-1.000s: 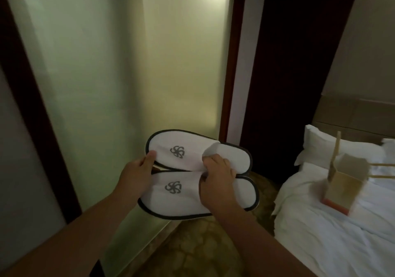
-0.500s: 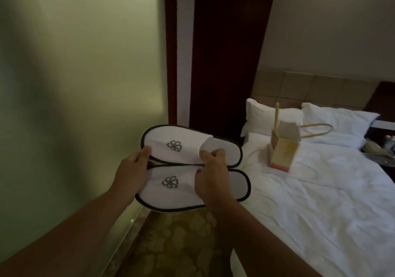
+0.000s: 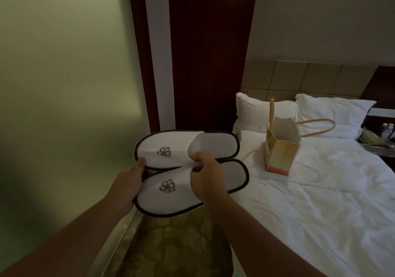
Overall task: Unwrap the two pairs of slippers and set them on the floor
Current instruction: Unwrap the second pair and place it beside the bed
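I hold one pair of white slippers with dark trim and a grey swirl logo side by side in the air, above the patterned floor (image 3: 177,249). The upper slipper (image 3: 171,146) lies behind the lower slipper (image 3: 168,193). My left hand (image 3: 128,180) grips the pair at the toe end, thumb on top. My right hand (image 3: 206,172) pinches the edges of the two uppers near the middle. No wrapper shows on them. A second pair is not in view.
A bed with white sheets (image 3: 320,202) and two pillows (image 3: 333,114) fills the right side. An open paper bag (image 3: 281,150) with loop handles stands on the bed. A frosted glass wall (image 3: 64,106) is on the left, dark wood panelling (image 3: 205,52) behind.
The view has swung to the right, bringing more of the bed and the paper bag into sight. Both hands keep the same hold on the slippers.
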